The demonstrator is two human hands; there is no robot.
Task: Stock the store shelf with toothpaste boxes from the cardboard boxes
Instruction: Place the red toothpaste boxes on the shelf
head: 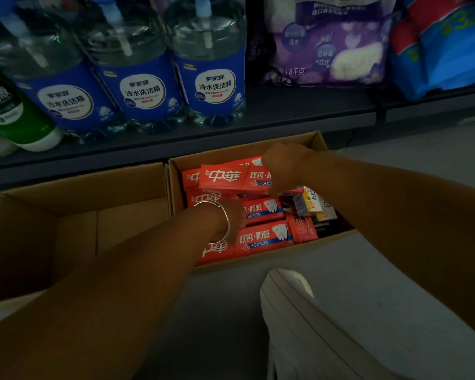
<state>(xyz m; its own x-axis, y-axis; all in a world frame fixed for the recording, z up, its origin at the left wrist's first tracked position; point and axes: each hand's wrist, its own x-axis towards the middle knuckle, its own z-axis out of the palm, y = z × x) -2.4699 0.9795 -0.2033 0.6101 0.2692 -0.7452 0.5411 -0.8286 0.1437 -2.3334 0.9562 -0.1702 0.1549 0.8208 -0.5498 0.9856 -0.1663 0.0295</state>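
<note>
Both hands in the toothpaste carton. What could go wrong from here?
1. The right hand pinches the raised red toothpaste box by one end only; the grip may let it tip or drop.
2. The left hand reaches among packed red boxes in the brown cardboard carton; the silver bangle on its wrist could snag one.

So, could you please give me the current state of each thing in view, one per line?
right cardboard box: open, holding red toothpaste boxes.
left cardboard box: open, nothing visible inside.
lifted toothpaste box: raised above the pile, gripped by the right hand.
left hand: down among the lying toothpaste boxes; grip unclear.
detergent bottles: upright on the shelf.
</note>
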